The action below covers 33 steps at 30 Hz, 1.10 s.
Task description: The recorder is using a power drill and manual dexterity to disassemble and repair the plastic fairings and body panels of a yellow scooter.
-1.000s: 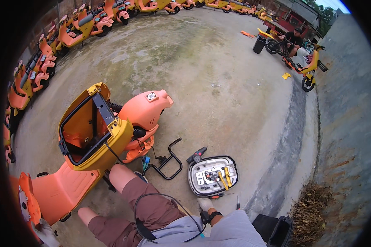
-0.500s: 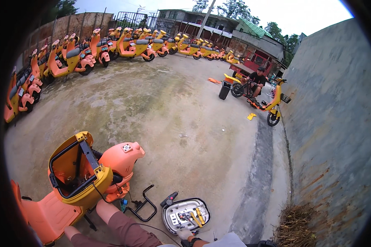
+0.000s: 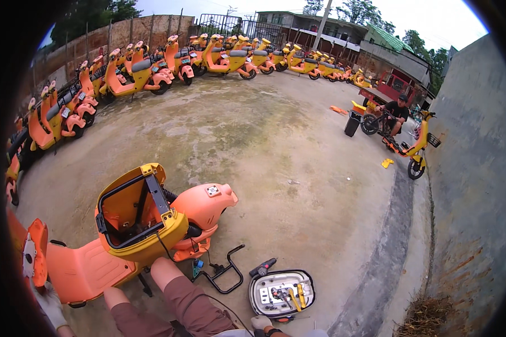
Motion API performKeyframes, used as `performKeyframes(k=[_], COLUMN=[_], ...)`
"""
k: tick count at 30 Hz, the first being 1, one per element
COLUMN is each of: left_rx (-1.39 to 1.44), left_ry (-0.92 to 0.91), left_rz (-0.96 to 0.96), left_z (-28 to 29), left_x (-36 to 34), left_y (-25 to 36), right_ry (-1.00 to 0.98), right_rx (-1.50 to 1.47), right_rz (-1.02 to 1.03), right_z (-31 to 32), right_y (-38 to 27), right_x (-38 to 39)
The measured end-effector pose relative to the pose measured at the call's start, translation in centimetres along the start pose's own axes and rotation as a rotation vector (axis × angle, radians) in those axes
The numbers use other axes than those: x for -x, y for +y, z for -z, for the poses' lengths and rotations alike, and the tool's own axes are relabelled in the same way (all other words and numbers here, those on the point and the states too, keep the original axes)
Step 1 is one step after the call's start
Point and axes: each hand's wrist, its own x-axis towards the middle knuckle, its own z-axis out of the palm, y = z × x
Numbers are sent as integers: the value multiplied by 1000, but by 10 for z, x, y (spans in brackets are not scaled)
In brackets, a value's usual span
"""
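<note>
In front of me stands an orange and yellow scooter (image 3: 143, 224) with its seat compartment uncovered, its black frame rim showing. At the far left, my gloved left hand (image 3: 49, 303) grips an orange plastic cover (image 3: 36, 253) with a pale plate on it. My gloved right hand (image 3: 260, 322) is curled just below an upturned seat lid (image 3: 253, 295); whatever its fingers hold is hidden. Beside it lies a screwdriver (image 3: 287, 319). Yellow-handled pliers (image 3: 294, 299) and small parts rest inside the lid. A power drill (image 3: 262, 267) touches the lid's upper left edge.
A bent black tube rack (image 3: 230, 272) lies between scooter and lid. Rows of scooters (image 3: 225, 59) line the far side. A person (image 3: 396, 115) crouches by another scooter (image 3: 416, 149) near the grey wall (image 3: 472, 168). A black bin (image 3: 352, 123) stands there.
The view has swung left. My left hand has come into sight with the orange cover. My right hand has drawn left, off the lid's edge, uncovering the screwdriver.
</note>
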Motion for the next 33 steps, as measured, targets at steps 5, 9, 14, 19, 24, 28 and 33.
performKeyframes(k=[5, 9, 14, 19, 24, 28, 33], left_rx=[10, -62, 123, 241, 195, 165, 90], left_ry=[117, 194, 237, 247, 334, 317, 302], left_rz=[56, 23, 122, 169, 126, 144, 70], left_z=[-20, -40, -100, -99, -110, -89, -75], left_x=[21, 55, 86, 95, 110, 105, 103], left_y=[-11, 10, 19, 17, 23, 17, 11], right_ry=[78, 74, 92, 55, 18, 5, 74], right_rx=[382, 473, 505, 327, 489, 567, 464], right_rz=[200, 229, 298, 238, 229, 256, 288], right_z=[-13, -8, -9, 2, 18, 18, 0], right_y=[10, -16, 3, 4, -53, -58, -39], right_x=[-9, 3, -23, -45, -1, -9, -28])
